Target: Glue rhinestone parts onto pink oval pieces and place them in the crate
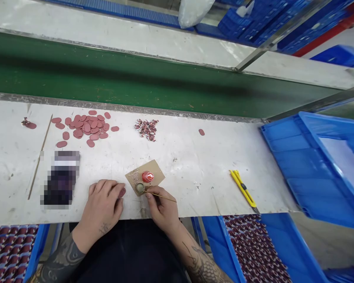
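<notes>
My left hand [102,208] rests on the white table near its front edge and holds a small pink oval piece [122,192] under its fingertips. My right hand [162,206] pinches a thin wooden stick [162,195] whose tip reaches a round metal-rimmed piece [140,188]. That piece lies on a brown card square [156,169] beside a glossy red blob [147,176].
Several pink ovals [84,127] and a heap of small shiny bits [147,129] lie further back, one lone oval [201,132] to the right. A long stick [39,155], a blurred dark object [61,179], a yellow utility knife [243,188], blue crates [312,169] and a green conveyor belt [135,82] surround the spot.
</notes>
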Tool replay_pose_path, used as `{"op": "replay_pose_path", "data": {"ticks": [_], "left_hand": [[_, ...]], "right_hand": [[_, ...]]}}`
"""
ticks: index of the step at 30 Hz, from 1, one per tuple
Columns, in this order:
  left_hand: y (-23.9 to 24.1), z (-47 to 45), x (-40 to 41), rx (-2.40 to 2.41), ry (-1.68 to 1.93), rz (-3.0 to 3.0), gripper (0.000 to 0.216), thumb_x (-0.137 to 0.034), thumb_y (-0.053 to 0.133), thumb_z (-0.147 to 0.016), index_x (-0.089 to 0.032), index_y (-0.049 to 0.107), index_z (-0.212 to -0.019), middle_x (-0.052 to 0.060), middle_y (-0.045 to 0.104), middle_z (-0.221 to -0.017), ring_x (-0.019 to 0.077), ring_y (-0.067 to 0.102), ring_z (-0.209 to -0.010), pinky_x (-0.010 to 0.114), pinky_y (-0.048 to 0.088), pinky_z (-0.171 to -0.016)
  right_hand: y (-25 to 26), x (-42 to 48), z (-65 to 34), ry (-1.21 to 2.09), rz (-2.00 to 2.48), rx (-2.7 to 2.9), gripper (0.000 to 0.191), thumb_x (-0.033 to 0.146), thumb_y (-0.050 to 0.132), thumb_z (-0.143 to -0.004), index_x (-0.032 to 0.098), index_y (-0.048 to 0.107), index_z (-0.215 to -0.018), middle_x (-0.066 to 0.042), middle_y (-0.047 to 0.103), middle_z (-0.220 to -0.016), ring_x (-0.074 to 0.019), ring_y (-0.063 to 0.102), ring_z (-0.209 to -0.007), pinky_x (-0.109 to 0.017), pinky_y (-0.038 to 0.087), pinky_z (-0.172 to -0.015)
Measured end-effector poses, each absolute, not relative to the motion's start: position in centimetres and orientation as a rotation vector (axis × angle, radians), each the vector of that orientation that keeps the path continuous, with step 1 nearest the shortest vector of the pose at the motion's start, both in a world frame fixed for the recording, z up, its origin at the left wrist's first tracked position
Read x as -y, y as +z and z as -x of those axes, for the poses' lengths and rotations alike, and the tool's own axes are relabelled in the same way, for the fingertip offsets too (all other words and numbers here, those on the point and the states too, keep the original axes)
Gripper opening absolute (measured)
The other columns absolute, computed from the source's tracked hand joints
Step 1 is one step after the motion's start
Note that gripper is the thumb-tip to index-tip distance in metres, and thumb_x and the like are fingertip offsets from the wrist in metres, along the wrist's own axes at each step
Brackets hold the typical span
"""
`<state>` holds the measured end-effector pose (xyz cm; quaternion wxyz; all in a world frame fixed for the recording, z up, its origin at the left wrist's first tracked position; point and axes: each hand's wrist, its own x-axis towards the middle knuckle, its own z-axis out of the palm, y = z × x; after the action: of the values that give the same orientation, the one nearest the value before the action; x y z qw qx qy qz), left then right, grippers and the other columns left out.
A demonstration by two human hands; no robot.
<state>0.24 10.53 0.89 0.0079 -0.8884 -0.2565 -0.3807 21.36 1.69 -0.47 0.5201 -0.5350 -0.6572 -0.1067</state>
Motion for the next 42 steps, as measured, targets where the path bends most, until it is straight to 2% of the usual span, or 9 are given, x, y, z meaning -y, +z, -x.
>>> {"op": "replay_pose_path", "data": {"ticks": [2,5,10,16,23,27,32,42], "left_hand": [[0.6,-0.1,-10.5,0.819,-1.214,2.746,0.034,-0.026,0.064,-0.091,-0.019,0.054,-0.122,0.006,0.057,-0.117,0.0243,0.048,-0.111,0.045,0.036,-0.094],[0.3,-0.3,-10.4,0.911,-1.238,2.682,0.024,-0.034,0.063,-0.093,-0.017,0.056,-0.110,0.007,0.057,-0.113,0.0256,0.048,-0.109,0.044,0.038,-0.090],[0.7,-0.6,-10.6,0.903,-1.245,2.722,0.009,-0.026,0.060,-0.095,-0.021,0.063,-0.102,0.005,0.057,-0.108,0.0232,0.049,-0.104,0.041,0.037,-0.086],[1.0,-0.1,-10.5,0.856,-1.223,2.792,0.013,-0.023,0.058,-0.096,-0.027,0.067,-0.105,0.003,0.058,-0.111,0.0227,0.049,-0.108,0.044,0.036,-0.091],[0.6,-0.2,-9.9,0.812,-1.217,2.828,0.013,-0.023,0.058,-0.097,-0.027,0.068,-0.104,0.003,0.058,-0.116,0.0237,0.048,-0.112,0.045,0.036,-0.094],[0.5,-0.4,-10.2,0.831,-1.210,2.831,0.020,-0.022,0.062,-0.093,-0.025,0.065,-0.113,0.002,0.060,-0.116,0.0234,0.049,-0.112,0.045,0.036,-0.094],[0.6,-0.3,-10.3,0.821,-1.221,2.852,0.012,-0.022,0.063,-0.091,-0.024,0.066,-0.103,0.002,0.060,-0.114,0.0229,0.050,-0.110,0.044,0.036,-0.092],[0.6,-0.2,-10.4,0.809,-1.211,2.847,0.014,-0.020,0.061,-0.091,-0.023,0.066,-0.104,0.002,0.060,-0.116,0.0229,0.049,-0.113,0.045,0.036,-0.095]], "right_hand": [[-0.6,-1.8,-21.5,-0.253,1.296,1.588,0.011,0.014,0.056,-0.094,0.019,0.060,-0.102,-0.004,0.067,-0.092,-0.0156,0.066,-0.083,-0.030,0.055,-0.072],[-0.6,-1.9,-21.5,-0.272,1.322,1.596,0.011,0.014,0.055,-0.094,0.020,0.060,-0.102,-0.002,0.067,-0.092,-0.0143,0.065,-0.083,-0.029,0.054,-0.072],[-0.4,-1.9,-21.4,-0.277,1.359,1.606,0.011,0.014,0.055,-0.094,0.021,0.058,-0.102,0.000,0.067,-0.092,-0.0139,0.065,-0.084,-0.028,0.053,-0.073],[0.1,-1.8,-21.3,-0.308,1.315,1.628,0.014,0.011,0.055,-0.093,0.021,0.057,-0.102,0.000,0.066,-0.091,-0.0124,0.064,-0.082,-0.026,0.052,-0.073],[-0.1,-0.7,-19.5,-0.223,1.236,1.618,0.015,0.008,0.055,-0.091,0.019,0.057,-0.102,-0.001,0.063,-0.087,-0.0117,0.060,-0.075,-0.025,0.051,-0.068],[-0.9,-1.3,-18.3,-0.177,1.235,1.679,0.015,0.010,0.054,-0.092,0.019,0.054,-0.103,-0.002,0.062,-0.087,-0.0139,0.060,-0.076,-0.028,0.051,-0.070],[-1.0,-2.2,-18.0,-0.239,1.255,1.750,0.019,0.009,0.054,-0.092,0.021,0.051,-0.107,-0.002,0.064,-0.091,-0.0155,0.062,-0.081,-0.030,0.052,-0.073],[-0.7,-2.6,-17.8,-0.295,1.285,1.783,0.015,0.011,0.051,-0.095,0.021,0.050,-0.106,-0.002,0.065,-0.089,-0.0153,0.062,-0.077,-0.030,0.051,-0.070]]}}
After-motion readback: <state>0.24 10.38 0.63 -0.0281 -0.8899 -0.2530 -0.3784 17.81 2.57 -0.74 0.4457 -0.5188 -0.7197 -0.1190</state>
